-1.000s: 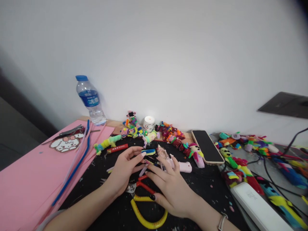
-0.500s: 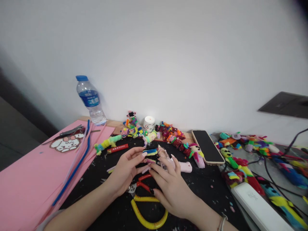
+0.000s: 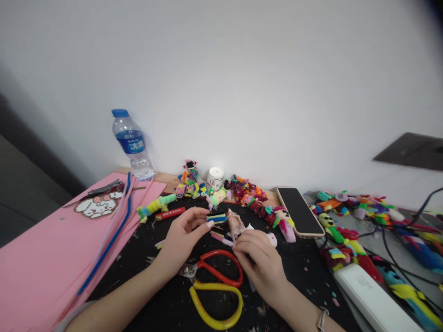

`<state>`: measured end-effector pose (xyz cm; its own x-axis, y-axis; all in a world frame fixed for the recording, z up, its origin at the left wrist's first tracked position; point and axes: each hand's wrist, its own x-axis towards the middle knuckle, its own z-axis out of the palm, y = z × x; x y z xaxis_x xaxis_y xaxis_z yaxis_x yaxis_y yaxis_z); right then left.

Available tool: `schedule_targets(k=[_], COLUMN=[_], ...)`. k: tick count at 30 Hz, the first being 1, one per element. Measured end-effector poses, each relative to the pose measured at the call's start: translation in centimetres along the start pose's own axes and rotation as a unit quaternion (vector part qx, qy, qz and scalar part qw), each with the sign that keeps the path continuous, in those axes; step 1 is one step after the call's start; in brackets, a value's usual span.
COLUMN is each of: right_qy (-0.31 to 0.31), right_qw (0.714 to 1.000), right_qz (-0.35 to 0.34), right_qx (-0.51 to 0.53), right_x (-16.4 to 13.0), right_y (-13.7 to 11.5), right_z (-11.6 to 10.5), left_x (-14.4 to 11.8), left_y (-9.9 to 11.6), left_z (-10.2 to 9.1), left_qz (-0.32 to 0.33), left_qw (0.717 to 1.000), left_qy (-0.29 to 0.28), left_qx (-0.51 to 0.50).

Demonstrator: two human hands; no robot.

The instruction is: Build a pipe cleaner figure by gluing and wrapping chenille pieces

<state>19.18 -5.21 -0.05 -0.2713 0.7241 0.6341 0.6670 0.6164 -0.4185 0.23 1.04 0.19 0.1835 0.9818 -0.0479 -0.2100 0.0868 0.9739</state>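
The right hand (image 3: pixel 263 260) has curled in, uncovering scissors (image 3: pixel 216 286) below it, pinching a pink pipe cleaner (image 3: pixel 221 238). The left hand (image 3: pixel 182 240) pinches a light, bendy striped bundle (image 3: pixel 217 217) by one end.

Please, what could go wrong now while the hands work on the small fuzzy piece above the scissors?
The scissors lie just under both wrists, so a lowered wrist may knock them. The left hand pinches the small striped piece only at the fingertips; it could slip. The right hand works close to the crowded fuzzy figures and may sweep one aside.
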Motion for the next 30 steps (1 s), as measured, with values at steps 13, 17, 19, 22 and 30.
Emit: schedule_targets(k=[13,17,19,22,30], right_qy=[0.031,0.034,0.036,0.034,0.026], right_qw=[0.999,0.999,0.998,0.997,0.991], right_qz=[0.024,0.030,0.038,0.055,0.103], right_qx=[0.020,0.020,0.027,0.048,0.086], right_x=[-0.2,-0.2,-0.2,0.0,0.3], right_y=[0.1,0.0,0.0,-0.2,-0.7], right_z=[-0.7,-1.0,-1.1,-1.1,-1.1], left_x=[-0.4,-0.6,-0.7,-0.8,-1.3], left_y=[-0.3,-0.1,0.0,0.2,0.3], left_z=[-0.1,0.0,0.1,0.2,0.1], left_qz=[0.090,0.097,0.097,0.103,0.145], left_qw=[0.983,0.978,0.976,0.971,0.949], left_qy=[-0.054,-0.080,-0.094,-0.117,-0.160], left_qx=[0.153,0.164,0.169,0.183,0.232])
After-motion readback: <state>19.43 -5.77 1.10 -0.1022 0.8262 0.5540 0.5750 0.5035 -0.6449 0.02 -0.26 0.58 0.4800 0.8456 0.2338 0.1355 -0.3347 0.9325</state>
